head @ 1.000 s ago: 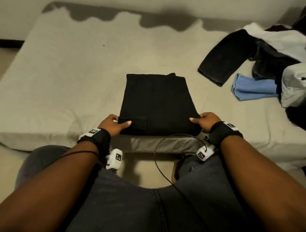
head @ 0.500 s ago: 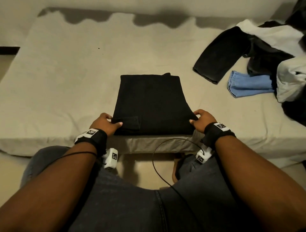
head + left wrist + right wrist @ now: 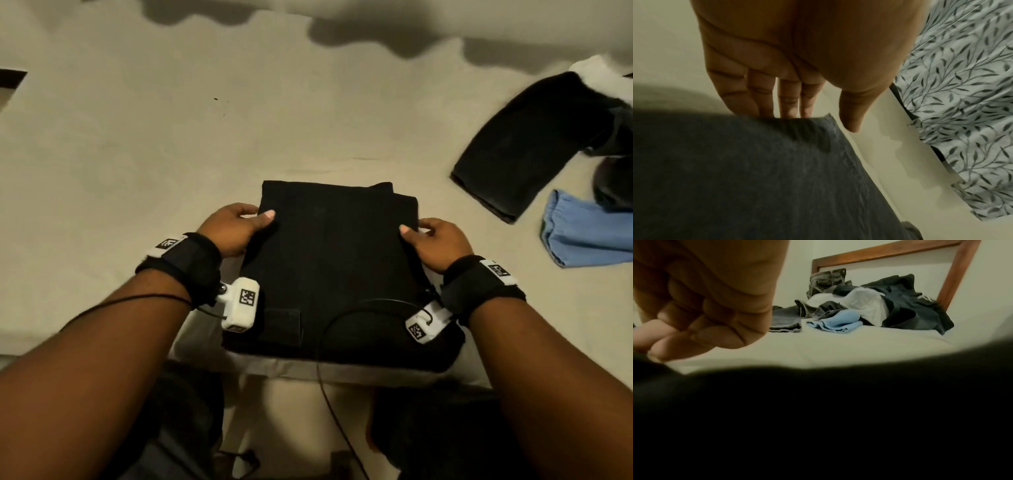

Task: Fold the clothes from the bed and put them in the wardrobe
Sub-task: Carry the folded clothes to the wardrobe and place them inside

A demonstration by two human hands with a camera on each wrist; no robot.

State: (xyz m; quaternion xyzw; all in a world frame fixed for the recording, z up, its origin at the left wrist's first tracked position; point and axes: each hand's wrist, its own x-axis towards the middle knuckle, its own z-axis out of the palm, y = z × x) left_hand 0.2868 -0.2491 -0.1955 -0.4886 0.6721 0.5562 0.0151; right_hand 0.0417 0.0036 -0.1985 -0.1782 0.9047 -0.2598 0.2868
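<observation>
A black garment (image 3: 335,260), folded into a rectangle, lies on the beige bed (image 3: 137,154) right at its front edge. My left hand (image 3: 257,214) holds its left side near the far corner, thumb on top. In the left wrist view the fingers (image 3: 764,97) of this hand (image 3: 818,120) disappear behind the cloth's edge (image 3: 756,178). My right hand (image 3: 414,228) grips the right side opposite, thumb on top. The right wrist view shows this hand (image 3: 653,345) with curled fingers at the dark cloth (image 3: 818,418).
Unfolded clothes lie at the bed's right: a black trouser leg (image 3: 534,144), a blue piece (image 3: 589,233), a white piece (image 3: 596,72); the pile (image 3: 890,305) sits before a wooden frame (image 3: 890,249). Leaf-patterned fabric (image 3: 962,97) hangs behind the bed. A cable (image 3: 329,342) loops over the garment's near edge.
Both hands have slid from the garment's near corners along its sides toward the far corners. The head view has moved in closer over the bed.
</observation>
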